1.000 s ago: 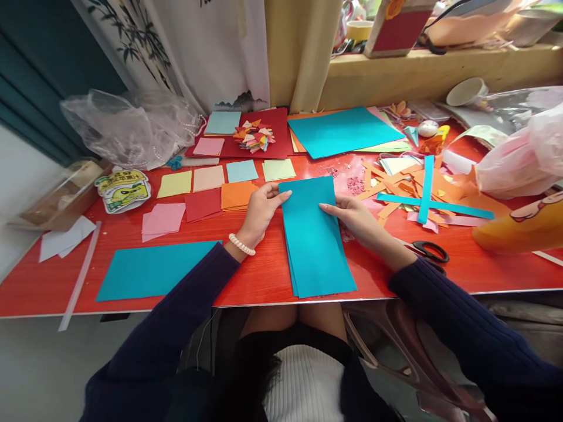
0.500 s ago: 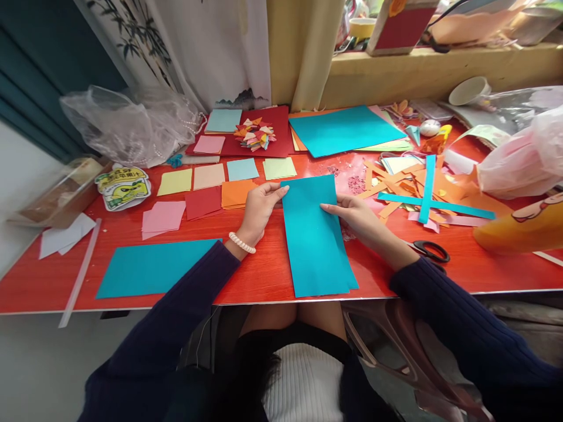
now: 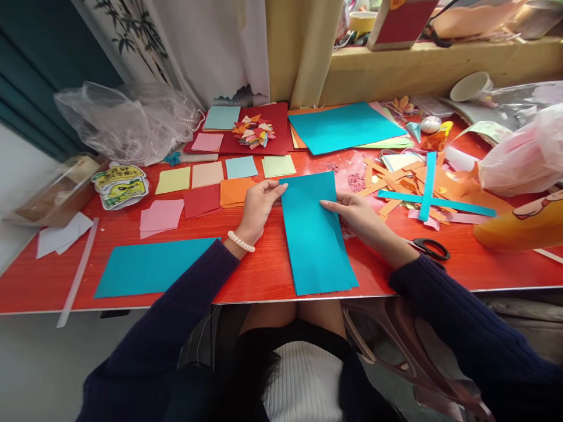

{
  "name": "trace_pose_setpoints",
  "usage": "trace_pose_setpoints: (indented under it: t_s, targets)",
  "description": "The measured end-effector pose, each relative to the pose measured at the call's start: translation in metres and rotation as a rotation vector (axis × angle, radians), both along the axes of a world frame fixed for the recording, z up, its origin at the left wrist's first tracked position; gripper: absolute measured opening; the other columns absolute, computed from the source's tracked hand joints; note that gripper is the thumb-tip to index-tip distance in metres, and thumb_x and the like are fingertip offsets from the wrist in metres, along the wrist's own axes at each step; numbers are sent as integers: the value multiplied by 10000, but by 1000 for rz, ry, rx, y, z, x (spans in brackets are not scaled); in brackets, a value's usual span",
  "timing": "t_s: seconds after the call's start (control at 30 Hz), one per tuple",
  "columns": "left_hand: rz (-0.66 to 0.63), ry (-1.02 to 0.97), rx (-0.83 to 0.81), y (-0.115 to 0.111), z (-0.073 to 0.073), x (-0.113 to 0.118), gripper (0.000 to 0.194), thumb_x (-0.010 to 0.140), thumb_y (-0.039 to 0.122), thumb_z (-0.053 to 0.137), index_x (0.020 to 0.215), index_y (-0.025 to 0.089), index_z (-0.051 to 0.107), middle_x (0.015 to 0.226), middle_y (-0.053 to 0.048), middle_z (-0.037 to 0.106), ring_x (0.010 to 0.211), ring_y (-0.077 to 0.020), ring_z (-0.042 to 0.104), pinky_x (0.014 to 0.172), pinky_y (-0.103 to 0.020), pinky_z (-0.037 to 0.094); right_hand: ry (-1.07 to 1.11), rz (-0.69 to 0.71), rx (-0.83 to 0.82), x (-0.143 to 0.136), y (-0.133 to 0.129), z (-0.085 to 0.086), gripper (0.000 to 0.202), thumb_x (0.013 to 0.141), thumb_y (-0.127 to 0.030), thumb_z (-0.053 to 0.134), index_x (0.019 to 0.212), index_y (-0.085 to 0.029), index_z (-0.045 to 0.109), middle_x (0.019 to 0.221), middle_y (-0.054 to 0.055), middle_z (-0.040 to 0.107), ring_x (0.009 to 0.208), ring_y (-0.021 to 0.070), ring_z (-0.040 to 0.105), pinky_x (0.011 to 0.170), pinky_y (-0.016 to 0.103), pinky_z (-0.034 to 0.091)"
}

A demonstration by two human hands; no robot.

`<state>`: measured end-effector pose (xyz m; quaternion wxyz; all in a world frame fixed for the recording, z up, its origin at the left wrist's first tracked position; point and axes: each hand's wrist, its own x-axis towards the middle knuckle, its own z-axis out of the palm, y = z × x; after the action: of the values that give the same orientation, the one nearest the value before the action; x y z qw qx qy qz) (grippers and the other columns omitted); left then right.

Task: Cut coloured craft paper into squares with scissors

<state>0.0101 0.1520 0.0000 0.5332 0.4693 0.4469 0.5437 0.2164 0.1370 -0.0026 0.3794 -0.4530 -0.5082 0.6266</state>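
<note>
Layered blue paper (image 3: 314, 246) stands tall in the middle, its lower end near the table's front edge and its sheets slightly offset at the bottom right. My left hand (image 3: 259, 211) pinches its upper left corner, thumb on top. On its right edge, a bit lower, my right hand (image 3: 352, 211) grips it with the thumb on the front; the fingers behind are hidden. Another blue sheet (image 3: 149, 268) lies flat to the left, partly under my left forearm. Beyond my left hand are small stacks of orange paper (image 3: 235, 192), red paper (image 3: 201, 202) and pink paper (image 3: 160, 217).
Black scissors (image 3: 431, 249) lie by my right sleeve. Blue strips (image 3: 428, 187) cross over orange scraps at the right, near a yellow object (image 3: 519, 225). A large blue sheet (image 3: 347, 126) and a paper wreath (image 3: 254, 131) are at the back. A clear ruler (image 3: 78, 272) lies left.
The layers of the held blue paper have shifted slightly at the bottom right corner. Both hands keep their hold, and the view has moved very little.
</note>
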Motion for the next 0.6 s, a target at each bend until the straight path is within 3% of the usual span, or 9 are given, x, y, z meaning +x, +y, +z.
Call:
trace_pose_setpoints:
  t_s: [0.3,0.37,0.53,0.6]
  targets:
    - [-38,-7,-21,1,2,0,193,756,313,711,792,140,635,780,-32,660,722,-138,621,708,-288,526,13,-23,28,0,1,-1,311,784,-378,692,1065,-243,686,1023,41,723,862,213,690,787,373,578]
    - [-138,8,-62,0,4,0,229,783,347,687,870,140,646,854,-60,684,772,-159,641,720,-299,528,27,-58,83,2,3,-1,318,784,-377,690,1067,-233,682,1056,43,714,900,217,683,801,371,572]
    - [-555,79,-212,-7,10,3,391,719,333,755,1052,159,646,1047,-116,696,907,-229,668,755,-352,548,57,-169,215,9,7,3,305,801,-386,661,1054,-215,674,1142,53,682,997,238,654,816,378,560]
    - [-630,117,-263,-8,10,4,389,697,310,774,1035,156,660,1050,-122,699,906,-240,676,750,-367,553,62,-223,246,11,8,7,286,801,-373,658,1038,-213,676,1137,56,683,991,241,655,800,375,562]
